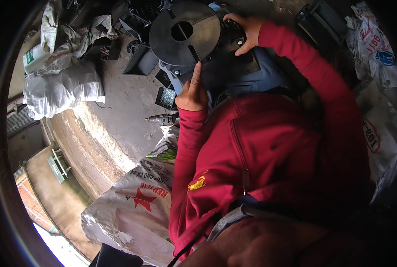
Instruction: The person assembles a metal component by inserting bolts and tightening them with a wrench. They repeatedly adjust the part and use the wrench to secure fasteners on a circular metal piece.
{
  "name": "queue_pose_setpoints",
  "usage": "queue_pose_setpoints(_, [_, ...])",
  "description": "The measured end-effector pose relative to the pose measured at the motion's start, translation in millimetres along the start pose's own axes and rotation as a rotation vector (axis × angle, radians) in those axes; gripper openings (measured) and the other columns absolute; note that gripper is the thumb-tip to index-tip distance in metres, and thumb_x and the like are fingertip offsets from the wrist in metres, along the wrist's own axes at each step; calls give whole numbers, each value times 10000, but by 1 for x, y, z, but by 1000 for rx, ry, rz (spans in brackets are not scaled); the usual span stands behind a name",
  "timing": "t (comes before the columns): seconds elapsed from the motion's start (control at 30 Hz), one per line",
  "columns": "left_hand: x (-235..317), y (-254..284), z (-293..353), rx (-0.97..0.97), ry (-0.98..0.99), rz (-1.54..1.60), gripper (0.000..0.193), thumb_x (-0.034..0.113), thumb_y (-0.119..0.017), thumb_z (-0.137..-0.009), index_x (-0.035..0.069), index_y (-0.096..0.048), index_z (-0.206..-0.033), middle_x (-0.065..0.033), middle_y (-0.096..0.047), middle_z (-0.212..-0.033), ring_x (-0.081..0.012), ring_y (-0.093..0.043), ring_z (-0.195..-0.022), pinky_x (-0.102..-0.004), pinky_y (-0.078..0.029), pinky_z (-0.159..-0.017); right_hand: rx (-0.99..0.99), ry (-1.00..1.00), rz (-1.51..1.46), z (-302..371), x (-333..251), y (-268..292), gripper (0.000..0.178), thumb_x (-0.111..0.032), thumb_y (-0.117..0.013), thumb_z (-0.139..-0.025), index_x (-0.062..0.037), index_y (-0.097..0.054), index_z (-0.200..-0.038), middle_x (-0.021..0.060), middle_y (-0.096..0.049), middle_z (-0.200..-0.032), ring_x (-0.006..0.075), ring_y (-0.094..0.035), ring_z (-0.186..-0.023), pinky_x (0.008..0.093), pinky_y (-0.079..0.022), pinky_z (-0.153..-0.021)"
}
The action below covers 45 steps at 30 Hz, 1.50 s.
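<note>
A round dark metal disc [203,33] with a centre hole and two slots lies over my lap on a black metal part [234,66]. My left hand [192,94] is at the disc's near rim, its index finger stretched out to the edge by a slot and the other fingers curled. To the right of the disc, my right hand [252,32] rests on the black part with thumb and fingers spread wide. A shiny bolt head [240,43] sits on that part near the thumb. What lies under the disc is hidden.
A small black tray of shiny fasteners [166,97] and a power driver [162,119] lie left of my left wrist. Black metal brackets [140,60] stand behind them. White sacks [65,89] lie at far left; a printed sack [136,204] is beside me, another [376,49] at right.
</note>
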<state>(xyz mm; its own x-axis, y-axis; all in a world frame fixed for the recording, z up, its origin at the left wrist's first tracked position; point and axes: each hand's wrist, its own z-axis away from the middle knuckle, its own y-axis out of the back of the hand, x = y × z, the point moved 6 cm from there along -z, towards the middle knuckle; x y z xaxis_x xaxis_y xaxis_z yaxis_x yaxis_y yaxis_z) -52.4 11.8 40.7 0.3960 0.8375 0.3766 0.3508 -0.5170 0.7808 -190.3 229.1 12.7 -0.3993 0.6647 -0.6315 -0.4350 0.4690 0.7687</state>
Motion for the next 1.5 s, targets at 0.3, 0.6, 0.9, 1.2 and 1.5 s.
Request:
queue_pose_setpoints(0.3, [-7, 1, 4, -91, 61, -12, 581, -58, -577, -777, 204, -554, -1295, -109, -566, -650, -229, -537, -491, -341, -440, -495, 26, 8, 45, -7, 6, -2, 996, -430, -824, -586, -163, -240, -1348, 174, -640, -1048, 384, -627, -925, 407, -498, -804])
queue_pose_setpoints(0.6, [-15, -2, 1, -61, 36, 27, 561, -22, -582, -803, 247, -552, -1295, -111, -517, -597, -221, -510, -459, -359, -421, -474, 27, -33, 114, -9, 5, 1, 1006, -463, -815, -583, -187, -240, -1361, 156, -658, -1008, 362, -637, -922, 415, -496, -807])
queue_pose_setpoints(0.9, [-11, -1, 1, -113, 46, -23, 498, 39, -586, -842, 264, -558, -1286, -91, -523, -575, -222, -513, -432, -354, -414, -447, -28, -97, 181, -7, -2, 4, 1046, -491, -815, -566, -177, -224, -1370, 179, -653, -1008, 388, -632, -912, 427, -501, -813])
queue_pose_setpoints(1.2, [2, 9, -2, -89, 55, 65, 470, 8, -588, -855, 211, -571, -1278, -115, -553, -572, -155, -475, -405, -282, -421, -449, -36, -33, 60, 0, 0, -6, 1008, -437, -825, -565, -213, -226, -1344, 161, -658, -1001, 406, -632, -888, 442, -504, -788])
queue_pose_setpoints(1.5, [1, 10, -12, -44, 46, 75, 453, 60, -611, -855, 225, -572, -1275, -132, -541, -567, -180, -469, -408, -325, -432, -462, 46, -10, 78, 2, 0, 0, 1011, -462, -842, -545, -160, -291, -1336, 134, -656, -1024, 341, -640, -918, 393, -496, -803])
